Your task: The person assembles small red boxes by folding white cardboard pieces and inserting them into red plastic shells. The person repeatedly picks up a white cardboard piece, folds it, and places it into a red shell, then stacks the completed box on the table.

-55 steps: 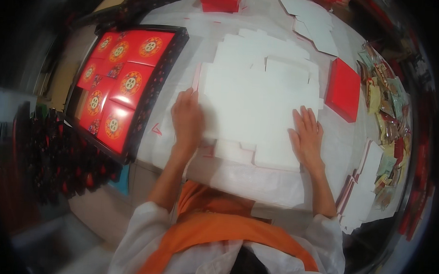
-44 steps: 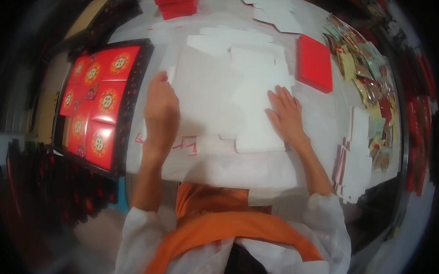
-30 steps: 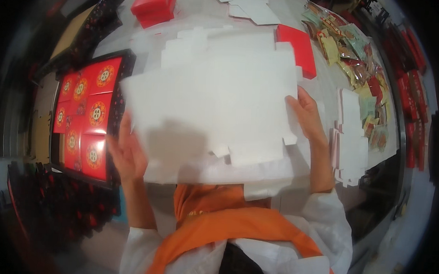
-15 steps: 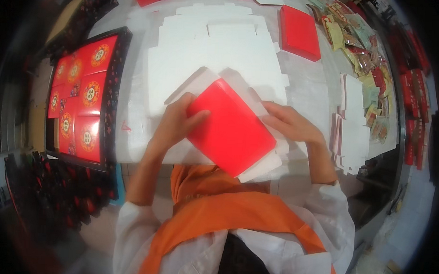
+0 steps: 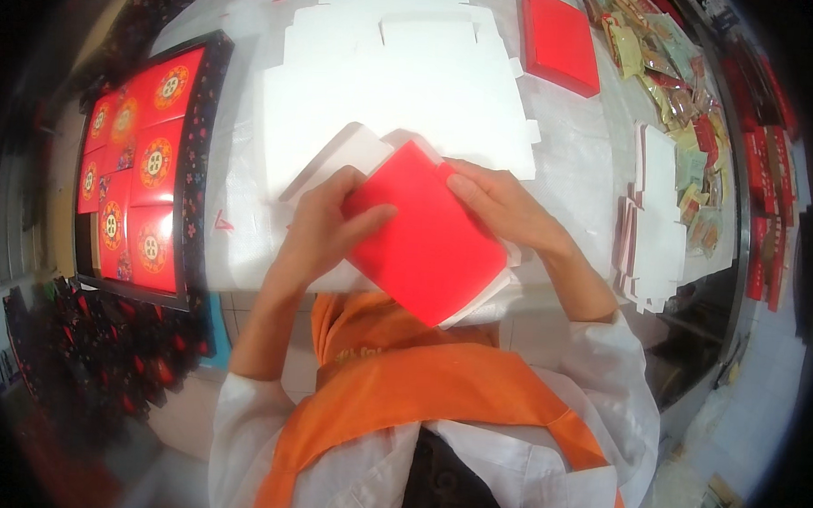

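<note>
Over the table's near edge, a red carton [image 5: 425, 237] is tilted so one corner points toward me. It is partly folded, and its white flaps stick out at the far left and near right. My left hand [image 5: 323, 220] grips its left side, thumb lying on the red face and fingers underneath. On the far right edge, my right hand [image 5: 502, 204] pinches the folded side near the top corner; part of its fingers is behind the carton. Flat white carton blanks [image 5: 394, 83] lie just beyond on the table.
A black tray [image 5: 204, 166] of red boxes with round gold emblems stands at left. A folded red box [image 5: 561, 44] lies at the far right, beside a heap of small packets [image 5: 672, 84]. White blanks [image 5: 654, 218] are stacked at the right edge.
My right hand has moved up and left along the carton's edge, and the right-hand flap is now folded in. My left hand keeps its grip.
</note>
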A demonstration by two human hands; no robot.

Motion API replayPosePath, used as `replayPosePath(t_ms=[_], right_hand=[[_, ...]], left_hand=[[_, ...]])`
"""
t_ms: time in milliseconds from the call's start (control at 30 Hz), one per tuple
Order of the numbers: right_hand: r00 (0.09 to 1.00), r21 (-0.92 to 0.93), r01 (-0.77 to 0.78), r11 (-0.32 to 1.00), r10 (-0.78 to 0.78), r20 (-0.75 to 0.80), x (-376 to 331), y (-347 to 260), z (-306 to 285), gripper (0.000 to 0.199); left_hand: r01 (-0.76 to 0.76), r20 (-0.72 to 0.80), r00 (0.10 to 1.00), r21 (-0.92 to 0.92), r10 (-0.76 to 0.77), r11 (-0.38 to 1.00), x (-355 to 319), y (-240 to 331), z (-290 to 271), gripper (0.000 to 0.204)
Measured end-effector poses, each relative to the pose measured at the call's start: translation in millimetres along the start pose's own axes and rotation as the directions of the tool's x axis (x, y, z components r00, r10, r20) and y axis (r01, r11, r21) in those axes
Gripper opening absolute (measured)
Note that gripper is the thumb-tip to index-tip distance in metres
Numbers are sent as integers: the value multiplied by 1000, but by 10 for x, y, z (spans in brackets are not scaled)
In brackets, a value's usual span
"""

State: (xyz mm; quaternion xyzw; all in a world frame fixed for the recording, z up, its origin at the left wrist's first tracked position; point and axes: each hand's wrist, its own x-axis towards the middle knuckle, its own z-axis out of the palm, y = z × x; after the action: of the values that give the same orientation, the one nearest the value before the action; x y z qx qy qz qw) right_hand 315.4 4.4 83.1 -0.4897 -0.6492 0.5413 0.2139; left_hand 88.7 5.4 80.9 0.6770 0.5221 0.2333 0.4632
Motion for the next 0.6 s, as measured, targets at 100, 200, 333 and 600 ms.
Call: replayPosePath(t_ms=[100, 200, 333, 600], right_hand=[[1000, -11, -6, 1000, 7, 28, 15, 5, 9, 39], [997, 2, -17, 1000, 17, 79, 28, -26, -2, 41], [997, 5, -2, 1000, 1, 82, 17, -54, 104, 42], [997, -35, -2, 999, 5, 80, -31, -67, 201, 48]], left_hand=[[2, 7, 1000, -48, -2, 999, -5, -35, 8, 22], [-14, 11, 1000, -49, 15, 999, -4, -55, 12, 21], [-58, 39, 997, -72, 60, 996, 16, -83, 59, 22], [53, 59, 997, -225, -41, 973, 7, -76, 90, 26]])
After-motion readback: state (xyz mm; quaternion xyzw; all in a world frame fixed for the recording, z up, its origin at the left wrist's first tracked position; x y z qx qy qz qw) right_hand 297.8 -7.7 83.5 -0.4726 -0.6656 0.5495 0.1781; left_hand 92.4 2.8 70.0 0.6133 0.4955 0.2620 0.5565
